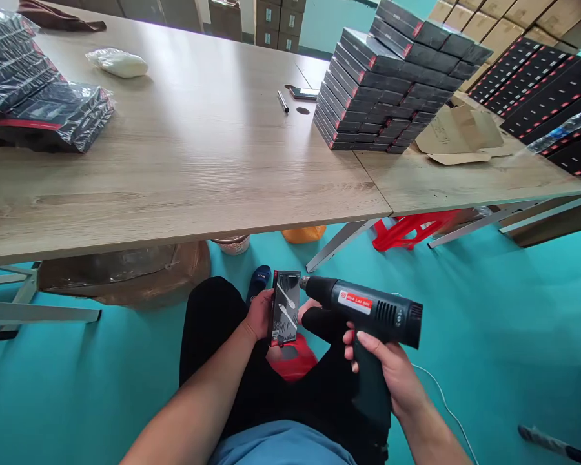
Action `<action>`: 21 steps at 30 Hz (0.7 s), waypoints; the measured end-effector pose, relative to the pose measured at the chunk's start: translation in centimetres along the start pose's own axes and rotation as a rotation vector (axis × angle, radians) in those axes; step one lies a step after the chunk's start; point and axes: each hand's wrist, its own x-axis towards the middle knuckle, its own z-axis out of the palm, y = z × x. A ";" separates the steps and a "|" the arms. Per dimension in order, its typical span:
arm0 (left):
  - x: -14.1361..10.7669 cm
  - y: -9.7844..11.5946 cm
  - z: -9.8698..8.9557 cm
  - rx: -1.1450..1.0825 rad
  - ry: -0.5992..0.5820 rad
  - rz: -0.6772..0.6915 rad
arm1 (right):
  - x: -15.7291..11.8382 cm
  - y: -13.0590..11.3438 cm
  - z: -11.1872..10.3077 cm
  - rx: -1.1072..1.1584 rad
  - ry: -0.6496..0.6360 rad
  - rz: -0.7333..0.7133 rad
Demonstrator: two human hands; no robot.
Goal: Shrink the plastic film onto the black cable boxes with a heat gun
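Note:
Over my lap, my left hand (260, 314) grips a slim black box (286, 307) by its left side. The box face shows a picture of white cable plugs and carries red marks at its edge. My right hand (385, 361) is wrapped round the handle of a black heat gun (368, 307) with a red and white label. Its nozzle points left at the upper right edge of the box, close to it. Whether the nozzle touches the box I cannot tell.
On the wooden table (184, 168) stand a tall stack of black boxes (382, 84) and a pile of film-wrapped boxes (39, 84). A pen (283, 102), phone (303, 93) and flattened cardboard (465, 132) lie there too. A red stool (411, 229) is beneath. A white cord (443, 397) trails on the floor.

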 end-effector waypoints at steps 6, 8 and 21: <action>0.1 -0.1 -0.3 0.085 0.008 -0.038 | -0.2 -1.5 0.2 0.075 -0.124 0.080; 0.1 -0.2 -0.2 0.094 0.025 -0.035 | -0.4 -1.6 0.0 -0.093 -0.210 0.050; -0.2 0.1 1.4 -0.080 -0.007 0.130 | -2.3 1.1 -1.8 -0.406 -0.085 0.031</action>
